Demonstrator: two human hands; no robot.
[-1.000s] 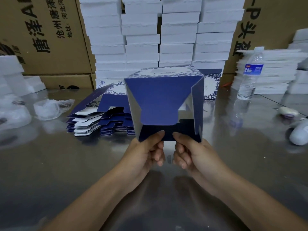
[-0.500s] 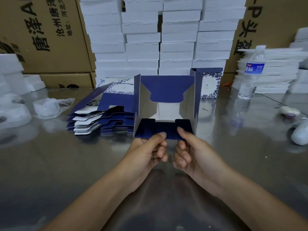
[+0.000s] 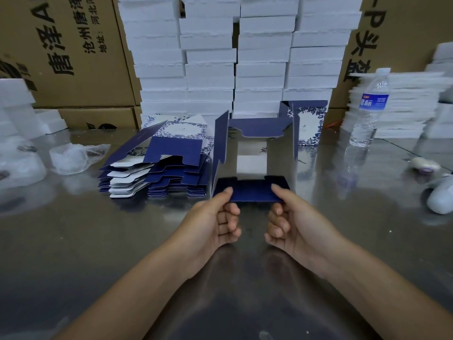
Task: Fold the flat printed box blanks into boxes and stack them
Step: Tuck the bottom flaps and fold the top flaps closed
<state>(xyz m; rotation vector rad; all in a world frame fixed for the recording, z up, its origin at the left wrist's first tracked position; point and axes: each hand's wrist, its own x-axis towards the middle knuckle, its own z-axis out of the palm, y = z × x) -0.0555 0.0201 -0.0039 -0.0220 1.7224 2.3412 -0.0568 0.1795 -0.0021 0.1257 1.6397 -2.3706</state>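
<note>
Room: a packing corner, with brown cartons (image 3: 73,57) and tall columns of white foam slabs (image 3: 210,57) behind a shiny metal surface (image 3: 73,241).
Flat blanks (image 3: 157,173): a pile of blue-and-white printed card lying left of centre on the surface, the top sheets splayed.
Half-formed box (image 3: 259,130): just right of that pile, its open end facing the person. The side flaps stand outward, the far flap hangs across the top, and the near flap lies toward the person.
Left hand (image 3: 210,224): pinches the left end of the near flap, thumb on top and fingers curled beneath.
Right hand (image 3: 294,224): pinches the right end of the same flap in the same way.
Finished box (image 3: 308,126): one stands behind, against the foam.
Water bottle (image 3: 370,106): upright, off to the right.
Handling: it looks like thin card to me — light, stiff across the panels, and ready to bend only at the scores. The printed face is probably slick, and a squeezed wall would likely dent. I'd hold it by the flap edges close to the creases.
</note>
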